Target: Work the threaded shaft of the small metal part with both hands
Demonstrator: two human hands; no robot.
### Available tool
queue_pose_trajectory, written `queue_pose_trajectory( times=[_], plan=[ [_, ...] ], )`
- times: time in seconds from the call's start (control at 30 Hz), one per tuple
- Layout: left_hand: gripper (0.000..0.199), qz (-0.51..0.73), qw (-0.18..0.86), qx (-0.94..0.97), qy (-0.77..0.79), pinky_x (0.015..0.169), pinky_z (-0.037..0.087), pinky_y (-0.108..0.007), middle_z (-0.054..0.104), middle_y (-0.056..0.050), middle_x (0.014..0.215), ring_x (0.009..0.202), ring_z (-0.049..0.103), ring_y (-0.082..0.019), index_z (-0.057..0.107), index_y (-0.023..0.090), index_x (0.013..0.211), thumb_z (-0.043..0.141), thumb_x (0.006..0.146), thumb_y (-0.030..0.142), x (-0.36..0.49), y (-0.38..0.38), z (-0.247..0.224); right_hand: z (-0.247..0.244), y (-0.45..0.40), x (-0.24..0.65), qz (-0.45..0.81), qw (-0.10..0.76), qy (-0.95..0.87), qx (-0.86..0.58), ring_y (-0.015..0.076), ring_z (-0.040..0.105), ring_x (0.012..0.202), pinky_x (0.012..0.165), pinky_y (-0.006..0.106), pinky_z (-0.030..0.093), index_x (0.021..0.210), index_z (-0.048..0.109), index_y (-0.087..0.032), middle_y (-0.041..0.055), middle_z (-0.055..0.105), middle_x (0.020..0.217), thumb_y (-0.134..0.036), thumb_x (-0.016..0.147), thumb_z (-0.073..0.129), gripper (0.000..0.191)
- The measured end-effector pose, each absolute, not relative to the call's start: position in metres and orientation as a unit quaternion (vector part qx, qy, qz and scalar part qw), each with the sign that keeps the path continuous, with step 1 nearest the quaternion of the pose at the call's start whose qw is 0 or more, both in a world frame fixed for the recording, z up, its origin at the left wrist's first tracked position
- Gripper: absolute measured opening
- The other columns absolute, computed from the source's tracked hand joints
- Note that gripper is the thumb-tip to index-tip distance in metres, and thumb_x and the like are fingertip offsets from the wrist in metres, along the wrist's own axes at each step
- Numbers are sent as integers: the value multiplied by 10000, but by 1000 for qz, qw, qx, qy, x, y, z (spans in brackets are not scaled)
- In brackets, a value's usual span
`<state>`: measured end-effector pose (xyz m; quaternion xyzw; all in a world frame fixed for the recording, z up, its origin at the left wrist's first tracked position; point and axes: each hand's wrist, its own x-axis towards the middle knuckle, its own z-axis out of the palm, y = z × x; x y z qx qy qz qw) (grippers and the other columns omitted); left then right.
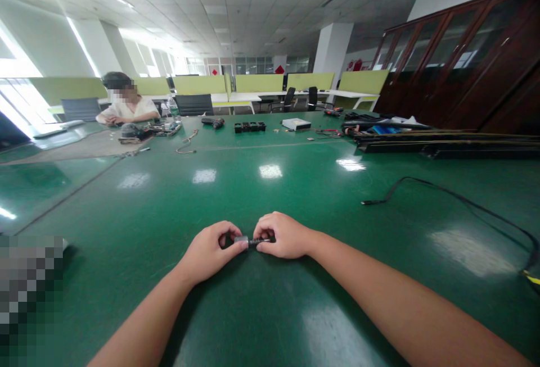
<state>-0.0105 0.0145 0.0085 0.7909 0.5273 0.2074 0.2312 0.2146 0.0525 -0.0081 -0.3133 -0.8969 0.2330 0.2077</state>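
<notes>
A small silver-grey metal cylinder (242, 239) lies between the thumb and fingers of my left hand (215, 250), closed on it just above the green table (236, 198). From its right end a dark, screw-like shaft (254, 241) with a thin bright tip points to the right. My right hand (283, 236) is closed in a pinch around the tip end of that shaft. Both pieces are in line, roughly level. The fingertips partly cover them, so I cannot tell whether they are one part or two.
A black cable (405, 180) curves across the table at right. Behind it lie dark metal rails (392, 143). Toward the back are a cordless drill (213, 122), black blocks (250, 127) and a white box (296, 124). Another person (129, 105) sits at far left. A blurred-out object (27, 282) is near left.
</notes>
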Motion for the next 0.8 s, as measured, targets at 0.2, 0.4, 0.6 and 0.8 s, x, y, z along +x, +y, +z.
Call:
queue_pose_trajectory(
  times=[0.2,0.4,0.6,0.8],
  plan=[
    [296,206,232,794,523,599,372,-256,627,1,749,668,521,-165,689,206,898,609,815,478,-11,14,7,-11,49,211,223,224,-902,-293,130,555,675,641,241,403,848,697,-173,6,623,752,-257,761,707,122],
    [268,204,230,798,519,609,374,-256,635,1,760,675,530,-168,687,211,902,634,799,453,-12,14,7,-10,46,208,212,228,-905,-289,123,555,678,640,237,401,857,703,-172,7,620,755,-270,787,694,121],
    [246,200,230,799,519,607,366,-253,629,6,752,675,526,-168,685,210,895,672,770,421,-12,15,8,-9,45,207,202,226,-910,-283,130,559,687,642,238,395,867,712,-171,18,628,758,-284,815,675,129],
    [223,197,238,799,517,603,358,-254,613,19,739,671,517,-163,684,215,885,681,775,409,-12,14,9,-8,45,209,180,223,-919,-271,138,562,689,656,250,400,869,711,-169,22,636,754,-279,826,658,130]
  ],
)
